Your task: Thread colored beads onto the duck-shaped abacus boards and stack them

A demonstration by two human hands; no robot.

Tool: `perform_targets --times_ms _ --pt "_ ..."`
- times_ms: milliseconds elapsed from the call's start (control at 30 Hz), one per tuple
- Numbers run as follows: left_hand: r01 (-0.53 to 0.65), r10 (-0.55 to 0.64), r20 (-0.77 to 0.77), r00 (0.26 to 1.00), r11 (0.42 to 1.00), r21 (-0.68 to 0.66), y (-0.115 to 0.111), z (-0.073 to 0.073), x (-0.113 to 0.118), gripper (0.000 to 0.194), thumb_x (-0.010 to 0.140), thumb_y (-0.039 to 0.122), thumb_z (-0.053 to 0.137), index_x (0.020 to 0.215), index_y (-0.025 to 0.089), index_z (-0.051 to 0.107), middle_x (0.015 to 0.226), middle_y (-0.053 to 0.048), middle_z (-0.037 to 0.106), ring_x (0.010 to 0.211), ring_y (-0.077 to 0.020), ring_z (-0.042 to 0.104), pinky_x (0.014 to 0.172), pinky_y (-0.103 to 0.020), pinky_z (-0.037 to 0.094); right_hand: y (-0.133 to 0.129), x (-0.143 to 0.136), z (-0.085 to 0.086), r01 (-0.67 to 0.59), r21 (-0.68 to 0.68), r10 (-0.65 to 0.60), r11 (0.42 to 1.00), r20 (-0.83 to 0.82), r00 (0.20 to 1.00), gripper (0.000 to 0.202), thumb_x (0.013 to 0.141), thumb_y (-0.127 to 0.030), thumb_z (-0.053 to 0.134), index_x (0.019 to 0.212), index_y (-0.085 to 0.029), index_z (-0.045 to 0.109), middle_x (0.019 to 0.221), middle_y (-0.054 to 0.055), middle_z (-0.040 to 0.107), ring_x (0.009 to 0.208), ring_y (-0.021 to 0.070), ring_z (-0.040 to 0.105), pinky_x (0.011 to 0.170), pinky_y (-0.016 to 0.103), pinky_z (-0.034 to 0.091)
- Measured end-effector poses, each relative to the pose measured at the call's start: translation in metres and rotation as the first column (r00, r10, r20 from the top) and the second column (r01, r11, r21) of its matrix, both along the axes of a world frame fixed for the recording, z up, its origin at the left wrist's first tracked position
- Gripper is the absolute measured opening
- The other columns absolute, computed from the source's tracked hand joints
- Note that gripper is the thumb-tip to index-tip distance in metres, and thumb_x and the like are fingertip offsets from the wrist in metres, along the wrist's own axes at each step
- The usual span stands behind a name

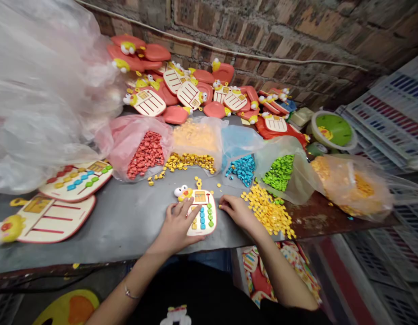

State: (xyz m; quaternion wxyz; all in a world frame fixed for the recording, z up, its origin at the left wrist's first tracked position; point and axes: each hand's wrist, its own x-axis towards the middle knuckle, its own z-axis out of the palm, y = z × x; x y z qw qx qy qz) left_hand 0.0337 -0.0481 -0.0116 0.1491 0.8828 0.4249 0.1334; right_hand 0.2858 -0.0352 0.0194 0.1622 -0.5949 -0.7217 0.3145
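In the head view a cream toy board with a yellow duck head and red rim lies on the grey table top. Rows of green, blue and yellow pieces sit on its slots. My left hand holds the board by its left side, fingers over the face and thumb along the near edge, hiding part of it. Just right of the board, my right hand is closed in a pinch at a small yellow piece. Beside that hand spreads a heap of yellow pieces.
Behind the board stand open bags of red pieces, gold pieces, blue pieces and green pieces. Duck boards pile against the brick wall. Two more boards overlap at left. A green bowl stands at right.
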Motion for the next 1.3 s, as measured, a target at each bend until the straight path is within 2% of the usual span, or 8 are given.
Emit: perform_targets --times_ms 167,333,600,900,1133,1300 --pt "0.007 -0.006 -0.007 1.000 1.000 0.030 0.000 0.000 0.000 0.080 0.074 0.061 0.070 0.142 0.026 0.046 0.147 -0.014 0.042 0.128 -0.0339 0.039 0.103 -0.047 0.026 -0.002 -0.003 -0.014 0.024 0.138 -0.041 0.990 0.124 0.991 0.013 0.088 -0.010 0.054 0.079 -0.018 0.059 0.084 0.005 0.061 0.083 0.0200 0.057 0.076 0.031 0.045" --pt "0.013 -0.013 -0.010 1.000 0.999 0.041 0.001 -0.001 -0.001 0.081 0.073 0.062 0.070 0.141 0.025 0.046 0.148 -0.013 0.041 0.129 -0.0342 0.038 0.103 -0.047 0.026 -0.014 -0.004 -0.020 0.108 0.261 -0.102 0.959 -0.037 0.994 0.011 0.091 -0.015 0.052 0.086 -0.020 0.059 0.090 0.006 0.060 0.087 0.0207 0.059 0.079 0.032 0.048" --pt "0.013 -0.013 -0.005 1.000 0.998 0.056 0.000 -0.002 0.000 0.081 0.073 0.063 0.070 0.141 0.024 0.047 0.146 -0.016 0.044 0.128 -0.0348 0.040 0.102 -0.049 0.027 -0.024 -0.007 -0.031 0.136 0.346 -0.127 0.928 -0.049 0.991 0.012 0.092 -0.016 0.051 0.087 -0.020 0.062 0.090 0.008 0.064 0.091 0.0234 0.059 0.083 0.038 0.049" --pt "0.010 -0.010 0.001 1.000 0.999 0.048 0.000 0.001 0.000 0.080 0.073 0.063 0.070 0.139 0.024 0.049 0.146 -0.016 0.044 0.129 -0.0343 0.041 0.102 -0.048 0.027 -0.024 -0.006 -0.035 0.193 0.362 -0.162 0.912 -0.115 0.980 0.012 0.089 -0.015 0.055 0.086 -0.021 0.065 0.095 0.009 0.067 0.094 0.0233 0.062 0.085 0.039 0.050" --pt "0.012 -0.012 -0.020 1.000 0.999 0.035 0.000 0.001 0.001 0.083 0.071 0.063 0.071 0.140 0.024 0.048 0.146 -0.016 0.044 0.129 -0.0347 0.041 0.101 -0.049 0.028 -0.016 -0.009 -0.026 0.180 0.355 -0.120 0.917 -0.185 0.975 0.011 0.088 -0.015 0.057 0.084 -0.021 0.064 0.089 0.007 0.069 0.089 0.0221 0.065 0.081 0.037 0.053" --pt "0.010 -0.009 -0.016 1.000 0.998 0.059 0.000 0.001 0.001 0.082 0.071 0.064 0.071 0.139 0.023 0.049 0.146 -0.017 0.044 0.127 -0.0352 0.041 0.102 -0.049 0.028 0.011 -0.020 -0.014 0.066 0.377 0.005 0.924 -0.184 0.983 0.011 0.089 -0.015 0.056 0.086 -0.021 0.064 0.092 0.007 0.068 0.089 0.0203 0.065 0.083 0.036 0.053"
